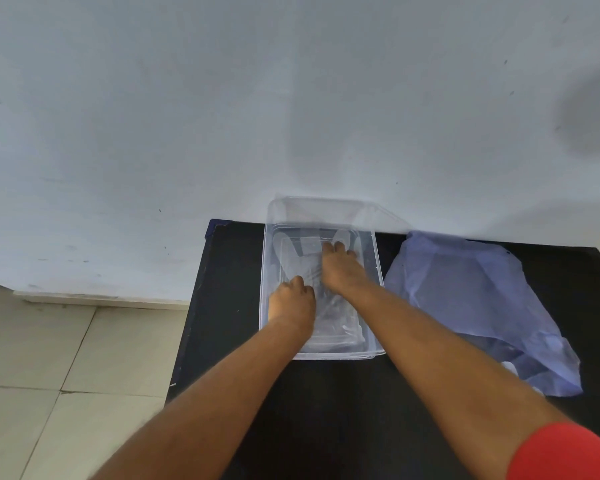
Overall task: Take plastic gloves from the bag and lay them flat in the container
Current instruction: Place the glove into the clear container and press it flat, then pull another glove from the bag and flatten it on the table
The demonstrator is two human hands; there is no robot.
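A clear rectangular plastic container (pixel 377 271) stands on a black table. Transparent plastic gloves (pixel 329 323) lie flat on its floor, their fingers pointing to the far end. Both my hands are inside the container, palms down on the gloves. My left hand (pixel 291 303) rests near the left wall with its fingers curled. My right hand (pixel 340 268) lies farther in, fingers spread over the glove fingers. A pale blue plastic bag (pixel 471 299) lies crumpled on the table to the right of the container, untouched.
The black table (pixel 229 271) stands against a pale wall (pixel 222 116). The container's clear lid (pixel 316 209) leans against the wall behind it. Tiled floor (pixel 66 358) lies to the left of the table.
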